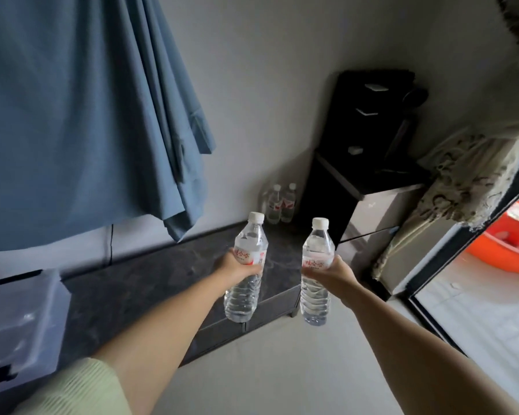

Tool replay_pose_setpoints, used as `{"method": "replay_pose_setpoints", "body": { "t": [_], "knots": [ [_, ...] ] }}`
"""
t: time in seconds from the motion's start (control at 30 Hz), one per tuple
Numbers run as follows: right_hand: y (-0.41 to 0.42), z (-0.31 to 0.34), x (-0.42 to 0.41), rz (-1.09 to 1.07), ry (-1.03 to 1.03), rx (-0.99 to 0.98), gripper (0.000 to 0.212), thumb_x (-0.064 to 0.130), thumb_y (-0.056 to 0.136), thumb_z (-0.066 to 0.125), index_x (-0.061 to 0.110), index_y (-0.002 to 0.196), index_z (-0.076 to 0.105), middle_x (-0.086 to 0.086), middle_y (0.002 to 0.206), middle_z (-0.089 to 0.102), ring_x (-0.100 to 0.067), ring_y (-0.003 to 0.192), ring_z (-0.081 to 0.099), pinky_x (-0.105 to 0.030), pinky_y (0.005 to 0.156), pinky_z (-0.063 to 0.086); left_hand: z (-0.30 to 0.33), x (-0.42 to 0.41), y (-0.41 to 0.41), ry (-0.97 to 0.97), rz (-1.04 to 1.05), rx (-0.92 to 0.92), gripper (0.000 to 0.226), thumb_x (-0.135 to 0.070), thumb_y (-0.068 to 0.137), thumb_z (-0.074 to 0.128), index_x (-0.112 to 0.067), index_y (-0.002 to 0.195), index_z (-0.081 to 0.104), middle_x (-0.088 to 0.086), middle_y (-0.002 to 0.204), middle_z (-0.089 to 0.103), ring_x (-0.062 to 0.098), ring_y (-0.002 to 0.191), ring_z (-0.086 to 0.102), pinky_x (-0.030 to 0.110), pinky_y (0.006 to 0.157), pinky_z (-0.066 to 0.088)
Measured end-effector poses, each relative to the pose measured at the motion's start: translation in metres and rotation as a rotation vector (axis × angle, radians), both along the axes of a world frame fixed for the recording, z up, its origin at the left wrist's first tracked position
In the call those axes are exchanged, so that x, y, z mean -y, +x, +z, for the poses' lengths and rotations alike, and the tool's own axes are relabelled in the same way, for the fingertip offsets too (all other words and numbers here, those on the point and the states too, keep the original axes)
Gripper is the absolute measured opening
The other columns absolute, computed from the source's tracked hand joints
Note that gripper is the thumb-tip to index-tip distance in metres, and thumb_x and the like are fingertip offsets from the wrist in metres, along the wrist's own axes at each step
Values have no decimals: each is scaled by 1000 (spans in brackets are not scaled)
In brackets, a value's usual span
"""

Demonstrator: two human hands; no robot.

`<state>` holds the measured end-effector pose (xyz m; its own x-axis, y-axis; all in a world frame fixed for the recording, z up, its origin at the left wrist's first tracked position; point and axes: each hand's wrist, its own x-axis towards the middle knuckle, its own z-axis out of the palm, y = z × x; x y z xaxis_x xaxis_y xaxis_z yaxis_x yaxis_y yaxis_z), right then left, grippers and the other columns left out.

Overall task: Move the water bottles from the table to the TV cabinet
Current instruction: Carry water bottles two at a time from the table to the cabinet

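Two bottles stand on dark cabinet top [150, 277] | left hand [237, 266], right hand [333, 272] each grip bottle

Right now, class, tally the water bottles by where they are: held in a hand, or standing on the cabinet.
Held in a hand: 2, left bottle and right bottle
Standing on the cabinet: 2, bottles by the wall
Total: 4

water bottles: 4, two held [246, 271] [316, 272], two on TV cabinet [274, 205] [289, 202] | hands: 2 [237, 268] [333, 272] | orange basin: 1 [504, 250]
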<state>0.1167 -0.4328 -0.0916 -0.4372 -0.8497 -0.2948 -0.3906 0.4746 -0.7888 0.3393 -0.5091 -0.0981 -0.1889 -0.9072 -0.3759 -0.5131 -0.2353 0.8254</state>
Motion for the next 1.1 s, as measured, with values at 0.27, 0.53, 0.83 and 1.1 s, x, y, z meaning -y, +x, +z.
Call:
{"method": "replay_pose_setpoints", "body": {
  "t": [0.27, 0.53, 0.83, 1.1],
  "knots": [
    [-34, -36, 125, 40, 71, -36, 47, 40, 63, 80, 19, 101, 65, -2, 91, 71, -17, 81, 67, -31, 73, 54, -31, 112, -29, 74, 52, -31, 47, -17, 67, 84, -10, 109, 63, 11, 106, 70, 26, 98, 66, 41, 93, 52],
    [-106, -80, 276, -6, 111, -44, 50, 40, 62, 85, 17, 101, 64, 1, 85, 71, -16, 76, 68, -31, 71, 56, -72, 258, -91, 89, 66, 16, 51, -34, 62, 85, -22, 106, 63, -1, 98, 71, 17, 90, 67, 38, 86, 55],
    [-135, -148, 383, -73, 151, 40, 63, 39, 65, 83, 19, 118, 56, -1, 102, 69, -21, 89, 66, -29, 75, 50, -134, 359, -148, 88, 120, 7, 45, -31, 65, 85, -31, 101, 59, -8, 91, 68, 9, 78, 63, 24, 68, 48],
    [-126, -237, 434, -225, 104, 73, 62, 45, 70, 79, 32, 123, 51, 7, 105, 64, -18, 99, 62, -25, 78, 41, -228, 419, -180, 182, 244, -49, 68, -27, 68, 84, -20, 128, 53, 6, 116, 67, 26, 106, 64, 43, 97, 49]
  ]
}}
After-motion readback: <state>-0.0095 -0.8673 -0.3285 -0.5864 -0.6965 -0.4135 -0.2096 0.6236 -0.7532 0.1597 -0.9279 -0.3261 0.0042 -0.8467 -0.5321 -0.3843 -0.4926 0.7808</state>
